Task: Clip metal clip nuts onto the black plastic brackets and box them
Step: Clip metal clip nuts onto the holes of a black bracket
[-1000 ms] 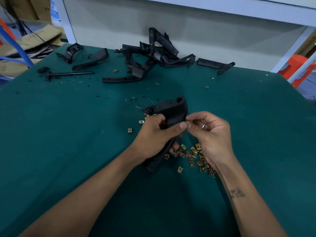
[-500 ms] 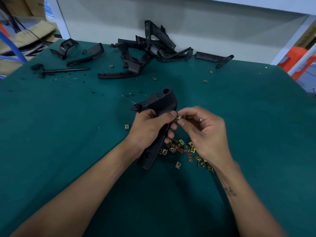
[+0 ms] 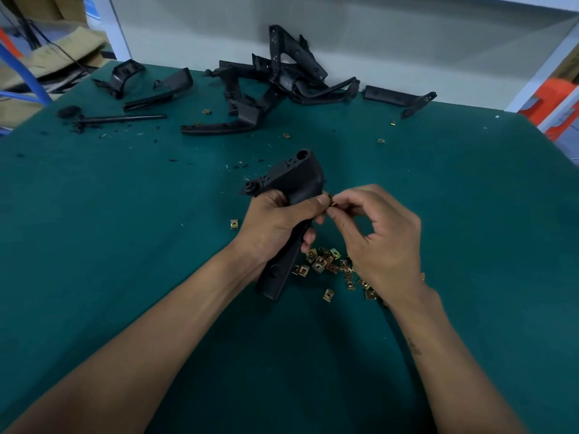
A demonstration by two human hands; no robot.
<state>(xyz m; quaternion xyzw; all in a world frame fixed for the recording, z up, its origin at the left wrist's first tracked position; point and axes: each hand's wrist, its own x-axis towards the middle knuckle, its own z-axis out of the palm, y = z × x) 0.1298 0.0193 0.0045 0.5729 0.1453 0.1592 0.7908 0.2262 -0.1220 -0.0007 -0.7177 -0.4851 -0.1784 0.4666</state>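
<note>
I have the left hand (image 3: 275, 223) wrapped around a black bracket (image 3: 291, 183), fingers curled tight on its middle and the thumb laid across toward its right edge, the part lifted above the green table (image 3: 125, 245). The right hand (image 3: 379, 236) pinches one small clip nut (image 3: 331, 202) between thumb and forefinger, right at that edge beside the left thumb; whether it has started to slide on I cannot tell, it is too small. The main risk I see is the nut going on crooked and springing out of the pinch, since the hold on it is slight. If it drops it would land among the loose nuts (image 3: 329, 264) lying under the hands. More brackets (image 3: 282, 79) lie piled at the far side; no box is in view.
</note>
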